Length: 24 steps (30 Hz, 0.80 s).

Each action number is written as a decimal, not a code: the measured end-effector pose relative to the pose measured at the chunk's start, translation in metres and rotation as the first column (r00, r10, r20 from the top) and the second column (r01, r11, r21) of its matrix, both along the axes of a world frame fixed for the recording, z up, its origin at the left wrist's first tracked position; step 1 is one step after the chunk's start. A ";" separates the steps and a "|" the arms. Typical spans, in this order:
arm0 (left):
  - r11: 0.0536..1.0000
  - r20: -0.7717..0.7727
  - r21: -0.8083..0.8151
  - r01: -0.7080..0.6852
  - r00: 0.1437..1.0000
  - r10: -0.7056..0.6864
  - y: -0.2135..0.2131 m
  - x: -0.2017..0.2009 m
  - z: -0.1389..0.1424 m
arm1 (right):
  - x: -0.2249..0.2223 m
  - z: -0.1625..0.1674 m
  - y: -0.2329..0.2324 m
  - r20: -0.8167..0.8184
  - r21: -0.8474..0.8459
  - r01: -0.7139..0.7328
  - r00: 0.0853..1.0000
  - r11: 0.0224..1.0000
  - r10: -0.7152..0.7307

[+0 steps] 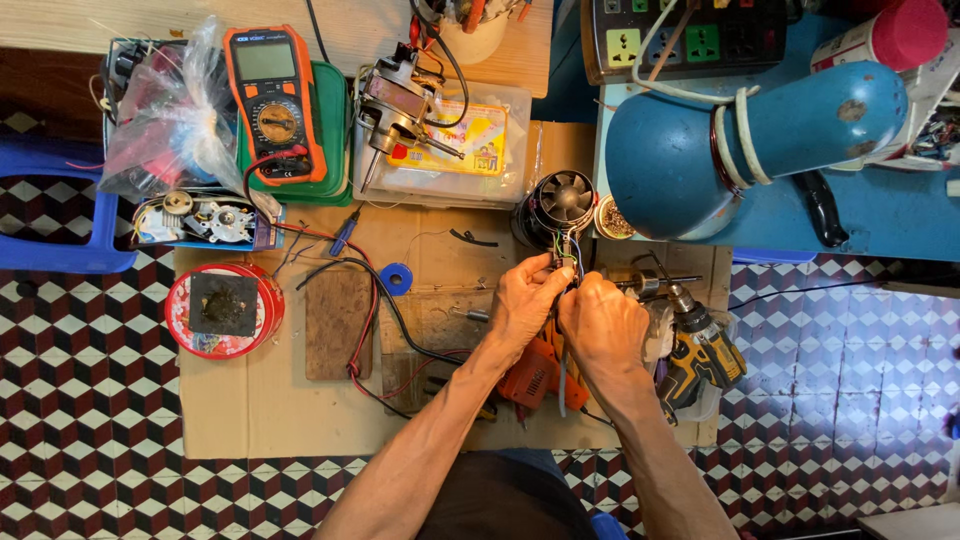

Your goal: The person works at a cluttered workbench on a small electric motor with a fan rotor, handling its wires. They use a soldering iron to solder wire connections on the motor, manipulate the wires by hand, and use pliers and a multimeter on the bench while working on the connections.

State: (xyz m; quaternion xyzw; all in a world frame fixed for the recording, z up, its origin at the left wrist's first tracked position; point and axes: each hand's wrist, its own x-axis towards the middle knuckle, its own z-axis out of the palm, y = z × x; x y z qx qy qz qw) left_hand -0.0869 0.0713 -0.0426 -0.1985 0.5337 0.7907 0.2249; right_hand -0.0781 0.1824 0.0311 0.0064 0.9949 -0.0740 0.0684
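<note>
My left hand [525,305] and my right hand [603,325] meet over the cardboard sheet [250,400], both pinching a bundle of thin coloured wires [570,258] that leads up to a black round fan motor [562,203]. The fingertips of the two hands nearly touch at the wires. Under my hands lies an orange tool [530,378], partly hidden. A yellow and black cordless drill [700,350] lies just right of my right hand.
An orange multimeter [275,105] with red and black leads, a red round tin [222,310], a wooden block [338,322], a roll of blue tape [397,278], a clear plastic box [450,150] with a small motor on it, a blue desk lamp [750,135], a blue stool [60,205].
</note>
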 end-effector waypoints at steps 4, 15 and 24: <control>0.999 -0.041 -0.018 -0.039 0.998 0.039 0.005 0.003 -0.005 | 0.002 0.005 -0.009 0.027 0.056 0.024 0.999 0.998 -0.025; 0.999 -0.037 -0.019 -0.034 0.999 0.033 0.007 0.002 -0.020 | 0.012 0.014 -0.004 0.058 -0.541 0.385 0.904 0.747 -0.424; 0.999 -0.015 -0.028 -0.018 1.000 0.017 0.004 -0.001 -0.012 | 0.017 0.007 -0.001 0.061 -0.770 0.309 0.906 0.557 -0.419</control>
